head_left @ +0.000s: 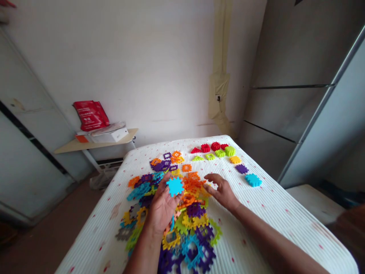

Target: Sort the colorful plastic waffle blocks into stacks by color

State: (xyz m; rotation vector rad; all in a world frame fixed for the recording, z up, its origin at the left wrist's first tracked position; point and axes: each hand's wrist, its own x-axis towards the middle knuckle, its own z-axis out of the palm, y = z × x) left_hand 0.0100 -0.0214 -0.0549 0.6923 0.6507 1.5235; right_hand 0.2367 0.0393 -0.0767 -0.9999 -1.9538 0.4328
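A light-blue square interlocking tile point(175, 186) with toothed edges is held in my left hand point(164, 205), palm turned up, above a heap of coloured tiles. My right hand point(224, 192) is at the heap's right side, fingers curved and apart, with nothing visible between them. Its fingertips are close to the orange tiles point(192, 182); I cannot tell whether they touch. Below my hands lie more toothed pieces, among them a yellow frame tile point(171, 239), a blue frame tile point(192, 251) and several purple tiles point(196, 209).
Sorted by colour at the far right are red tiles point(215, 146), green tiles point(229, 151), a yellow tile point(235, 160), a purple tile point(242, 168) and a blue tile point(253, 180). The white cloth point(105, 224) covers the table. A grey fridge point(285, 102) stands right; a side table point(68, 146) stands left.
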